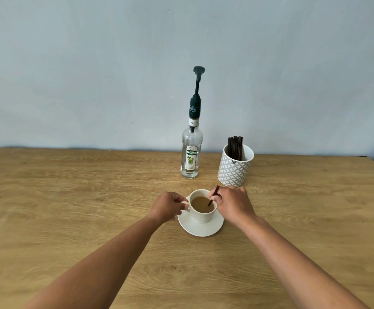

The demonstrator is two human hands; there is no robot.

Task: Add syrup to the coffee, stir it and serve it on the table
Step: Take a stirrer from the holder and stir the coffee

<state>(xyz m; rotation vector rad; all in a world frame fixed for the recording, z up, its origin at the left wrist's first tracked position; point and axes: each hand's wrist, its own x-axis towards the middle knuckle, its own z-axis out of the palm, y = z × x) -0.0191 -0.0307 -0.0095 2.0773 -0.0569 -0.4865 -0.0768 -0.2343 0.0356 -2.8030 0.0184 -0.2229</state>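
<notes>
Both forearms are extended over a wood-grain desk [70, 197] with a flat, matt top. A round white saucer [200, 229] of glazed ceramic is set on the desk between the hands, and a white cup [203, 217] is seated at its centre. The cup is filled to just below the rim with light brown coffee [200, 205].

The handle, on the cup's left side, is pinched by the curled fingers of the left hand [169, 206]; the cup is judged to be steadied by this hold. The right hand [234, 204] is held just right of the rim, and a thin dark stirrer [217, 189] is gripped between its fingers.

The stirrer's long axis is tilted. Its lower end is dipped in the coffee near the right wall, and its upper end leans away and to the right. The stirring step is judged to be in hand, and a small circular motion inside the rim is called for.

Farther off, a clear glass syrup bottle [191, 152] with a dark pump [198, 85] is stood upright. A patterned pot [234, 172] of spare stirrers [235, 147] is placed just to its right. A plain pale wall [92, 63] is behind.
</notes>
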